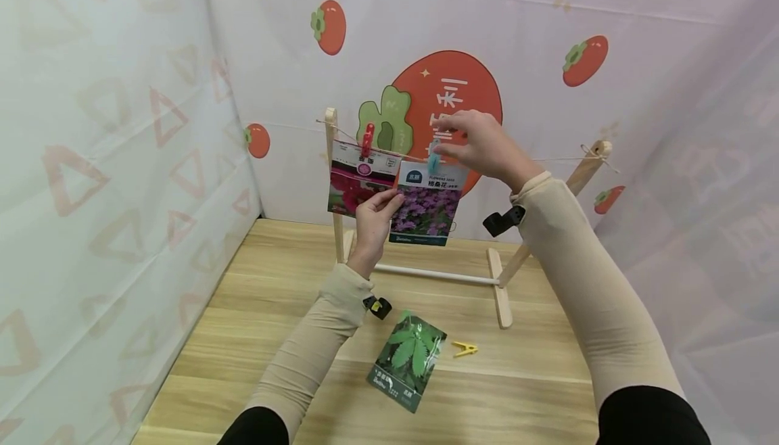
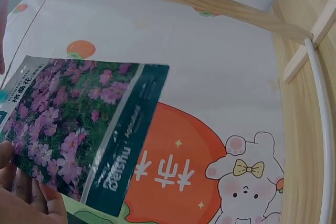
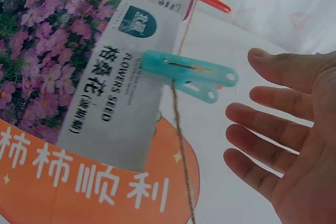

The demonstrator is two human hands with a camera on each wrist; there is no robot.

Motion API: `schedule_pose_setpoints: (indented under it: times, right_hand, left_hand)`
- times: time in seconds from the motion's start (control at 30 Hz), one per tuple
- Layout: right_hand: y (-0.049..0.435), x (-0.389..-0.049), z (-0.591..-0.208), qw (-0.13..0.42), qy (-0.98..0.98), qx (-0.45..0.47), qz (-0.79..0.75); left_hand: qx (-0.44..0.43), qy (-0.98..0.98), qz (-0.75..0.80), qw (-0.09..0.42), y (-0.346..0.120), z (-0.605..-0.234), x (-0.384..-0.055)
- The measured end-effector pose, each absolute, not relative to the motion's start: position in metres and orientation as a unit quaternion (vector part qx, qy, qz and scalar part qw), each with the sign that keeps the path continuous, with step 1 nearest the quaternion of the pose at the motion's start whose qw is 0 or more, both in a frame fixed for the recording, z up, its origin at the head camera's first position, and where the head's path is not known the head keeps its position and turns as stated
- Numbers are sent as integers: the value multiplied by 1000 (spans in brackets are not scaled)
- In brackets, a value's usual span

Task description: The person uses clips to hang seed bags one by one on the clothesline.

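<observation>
A purple-flower seed packet [image 1: 425, 212] hangs from the twine [image 3: 184, 156], held at its top edge by a blue clothespin [image 3: 189, 71]. My left hand [image 1: 370, 225] pinches the packet's left edge between thumb and fingers. Just beside the clothespin is my right hand [image 3: 283, 135], its fingers spread and relaxed; the right wrist view shows a gap between them and the clip. To the left, a red clothespin [image 1: 368, 141] holds a second packet [image 1: 353, 181] with dark pink flowers, partly behind the first packet and my left hand.
On the wooden table [image 1: 255, 337] lie a green-leaf seed packet [image 1: 409, 360] and a yellow clothespin [image 1: 465, 349]. The twine runs between two wooden posts of a stand, the right post [image 1: 587, 168] leaning outward. A white rod [image 1: 438, 274] joins them low down.
</observation>
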State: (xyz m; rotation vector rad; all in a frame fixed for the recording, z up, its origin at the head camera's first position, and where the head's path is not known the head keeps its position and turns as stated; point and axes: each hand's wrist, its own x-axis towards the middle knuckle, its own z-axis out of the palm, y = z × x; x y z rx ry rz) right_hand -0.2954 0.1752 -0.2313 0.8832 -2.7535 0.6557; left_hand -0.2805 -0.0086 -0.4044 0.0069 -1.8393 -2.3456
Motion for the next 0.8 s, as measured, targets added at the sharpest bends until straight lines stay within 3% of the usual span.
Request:
schedule_pose_setpoints:
  times: [0.27,0.8]
  right_hand:
    - [184,-276,-249,167,-890,330,268]
    - [215,-238,-306,216,-863,322,324]
  left_hand:
    - [-3,-625,-776,85,-16,-411,-278]
    - [-8,-649,-756,82,-28,-417,-269]
